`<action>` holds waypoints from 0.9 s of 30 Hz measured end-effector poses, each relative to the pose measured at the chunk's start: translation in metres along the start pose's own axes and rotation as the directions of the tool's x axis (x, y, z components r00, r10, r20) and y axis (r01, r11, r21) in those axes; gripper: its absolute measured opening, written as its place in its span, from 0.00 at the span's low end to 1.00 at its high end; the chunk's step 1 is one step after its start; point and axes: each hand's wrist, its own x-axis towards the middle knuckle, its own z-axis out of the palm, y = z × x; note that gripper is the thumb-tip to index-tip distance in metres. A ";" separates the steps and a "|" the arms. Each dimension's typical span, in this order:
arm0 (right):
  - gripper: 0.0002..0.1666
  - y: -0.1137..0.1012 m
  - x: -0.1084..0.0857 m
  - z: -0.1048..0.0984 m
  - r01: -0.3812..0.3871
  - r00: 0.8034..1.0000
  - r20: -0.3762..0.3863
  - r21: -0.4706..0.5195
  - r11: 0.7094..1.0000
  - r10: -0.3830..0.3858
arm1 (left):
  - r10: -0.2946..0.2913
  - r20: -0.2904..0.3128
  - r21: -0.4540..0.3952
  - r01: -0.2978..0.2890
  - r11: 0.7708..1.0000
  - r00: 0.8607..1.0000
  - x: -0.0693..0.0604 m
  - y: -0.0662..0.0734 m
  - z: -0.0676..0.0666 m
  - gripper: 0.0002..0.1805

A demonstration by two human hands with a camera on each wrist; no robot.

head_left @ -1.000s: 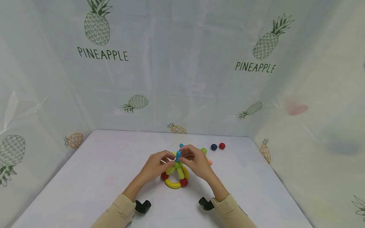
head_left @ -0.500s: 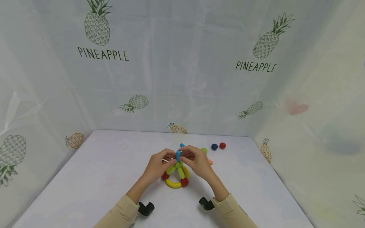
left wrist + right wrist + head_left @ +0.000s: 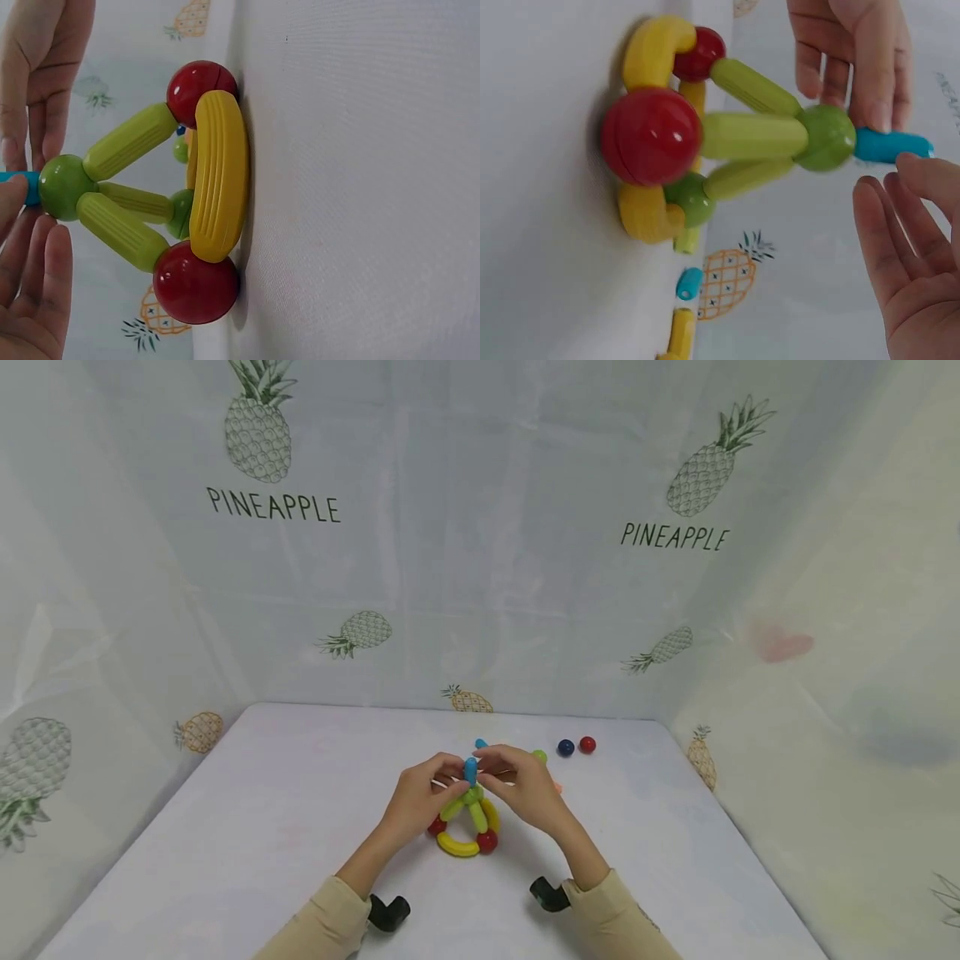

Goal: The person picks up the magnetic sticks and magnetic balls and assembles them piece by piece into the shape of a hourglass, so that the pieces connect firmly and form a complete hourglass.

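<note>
A short blue rod stands upright on the green ball that tops a toy frame of balls and rods. Three green rods slope from that ball down to a ring on the table. Yellow curved bars form the ring, joined by two red balls and a green ball. My left hand pinches the blue rod from the left, thumb against it. Opposite, my right hand holds it with the thumb, the other fingers spread loosely. The fingers partly hide the rod.
Behind my right hand on the white table lie a dark blue ball, a red ball, a partly hidden green ball and another blue rod. A pineapple-print curtain encloses the table.
The blue rod, slightly tilted a second ago, now stands straighter. My left hand has shifted a little to the right; the frame stays on the table.
</note>
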 end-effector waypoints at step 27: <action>0.25 0.132 0.014 -0.104 -0.110 0.984 0.063 -0.512 0.852 0.165 | -0.002 0.000 0.042 0.002 0.999 1.000 0.003 -0.005 0.005 0.14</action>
